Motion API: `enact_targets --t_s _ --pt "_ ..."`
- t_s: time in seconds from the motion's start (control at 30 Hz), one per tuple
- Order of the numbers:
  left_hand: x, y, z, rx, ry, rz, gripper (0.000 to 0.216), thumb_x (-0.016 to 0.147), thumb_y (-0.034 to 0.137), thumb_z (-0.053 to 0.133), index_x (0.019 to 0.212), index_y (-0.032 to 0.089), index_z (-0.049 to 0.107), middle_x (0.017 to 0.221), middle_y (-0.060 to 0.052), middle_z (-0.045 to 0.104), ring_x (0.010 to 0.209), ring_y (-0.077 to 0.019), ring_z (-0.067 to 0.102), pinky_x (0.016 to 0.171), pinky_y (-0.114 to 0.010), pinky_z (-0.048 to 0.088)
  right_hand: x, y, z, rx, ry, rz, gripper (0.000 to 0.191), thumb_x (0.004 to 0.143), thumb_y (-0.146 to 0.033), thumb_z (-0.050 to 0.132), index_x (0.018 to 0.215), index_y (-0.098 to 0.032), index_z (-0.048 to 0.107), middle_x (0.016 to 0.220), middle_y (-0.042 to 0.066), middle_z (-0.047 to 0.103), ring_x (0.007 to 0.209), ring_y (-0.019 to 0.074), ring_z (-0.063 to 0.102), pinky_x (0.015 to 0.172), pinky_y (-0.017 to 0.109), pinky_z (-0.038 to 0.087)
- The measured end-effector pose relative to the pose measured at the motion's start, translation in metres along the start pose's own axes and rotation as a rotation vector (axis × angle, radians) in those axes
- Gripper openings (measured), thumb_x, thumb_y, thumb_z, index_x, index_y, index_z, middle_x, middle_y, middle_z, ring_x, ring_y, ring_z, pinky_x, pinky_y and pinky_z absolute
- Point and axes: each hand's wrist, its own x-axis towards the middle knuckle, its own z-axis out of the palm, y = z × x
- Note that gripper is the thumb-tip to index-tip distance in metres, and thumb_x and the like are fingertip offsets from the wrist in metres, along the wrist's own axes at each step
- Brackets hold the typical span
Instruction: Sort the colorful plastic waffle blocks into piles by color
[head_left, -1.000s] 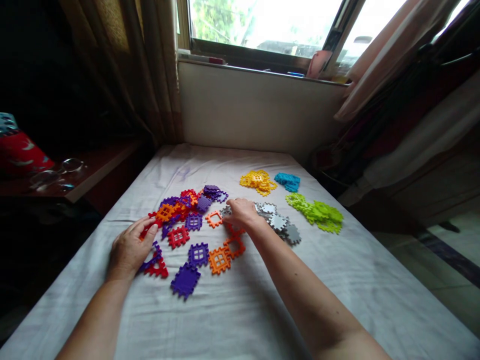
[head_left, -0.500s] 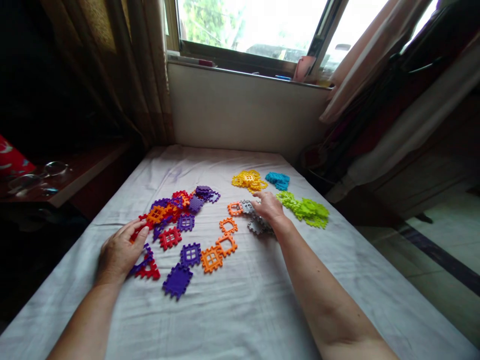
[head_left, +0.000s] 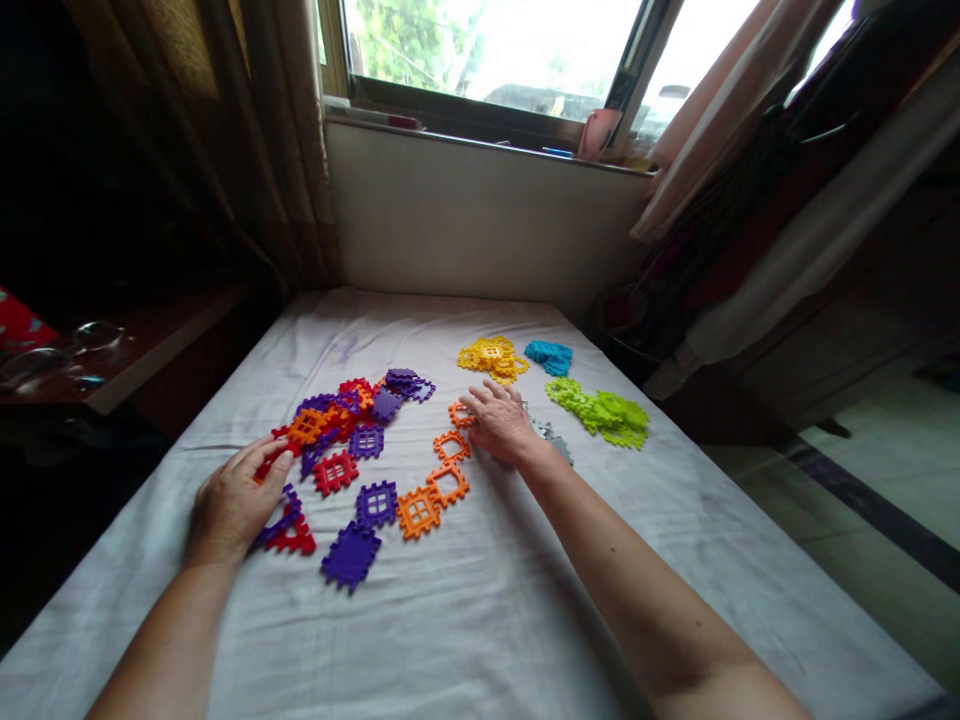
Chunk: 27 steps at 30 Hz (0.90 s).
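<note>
My left hand [head_left: 232,505] rests at the near left edge of a mixed heap of red, orange and purple interlocking plastic tiles [head_left: 307,427]. Its fingers are stretched out, with the thumb apart and bits of red and orange tile showing between. Beneath that wrist lie a purple and a red triangular tile [head_left: 298,535]. My right hand [head_left: 499,420], fingers spread, reaches over an orange tile [head_left: 459,412] and partly covers it. Grey tiles [head_left: 556,445] show behind that hand. A curved row of orange tiles [head_left: 419,512] leads to a purple window tile [head_left: 376,504] and a solid purple tile [head_left: 351,556].
Yellow tiles [head_left: 493,357], blue tiles [head_left: 549,356] and lime-green tiles [head_left: 600,411] form separate piles at the back right. All lie on a surface under a pale sheet [head_left: 465,640]. A dark wooden ledge [head_left: 142,370] stands left; hanging clothes [head_left: 742,260] are at right.
My right hand has moved left from the grey tiles to the orange tile at the row's far end. My left hand stays by the heap. The view has shifted slightly.
</note>
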Motion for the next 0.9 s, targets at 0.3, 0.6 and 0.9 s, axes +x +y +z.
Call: enact_targets --t_s 0.3,0.6,0.9 --pt "-0.002 0.001 0.000 0.008 -0.008 -0.004 0.046 0.089 0.052 0.043 0.106 0.021 0.072 0.125 -0.012 0.069 0.112 -0.0314 0.065 0.100 -0.048 0.050 0.005 -0.015 0.013 0.104 0.097 0.147 0.032 0.100 -0.026 0.040 0.112 -0.020 0.069 0.119 0.011 0.072 0.127 0.0223 0.052 0.105 0.039 0.028" --pt "-0.003 0.000 0.001 0.005 -0.006 0.001 0.041 0.088 0.049 0.046 0.106 0.023 0.073 0.127 -0.010 0.069 0.115 -0.0279 0.065 0.102 -0.042 0.049 0.004 -0.017 0.016 0.325 0.231 0.329 0.030 0.099 -0.027 0.043 0.117 -0.025 0.067 0.127 0.009 0.069 0.127 0.0235 0.054 0.113 0.047 0.022" --pt "-0.003 0.001 0.002 0.008 -0.003 0.002 0.043 0.089 0.049 0.044 0.107 0.022 0.073 0.127 -0.011 0.068 0.115 -0.0283 0.064 0.102 -0.043 0.049 0.007 -0.049 0.015 0.328 0.191 0.213 0.036 0.104 -0.031 0.033 0.114 -0.027 0.067 0.096 0.001 0.076 0.090 0.0175 0.066 0.092 0.027 0.038"
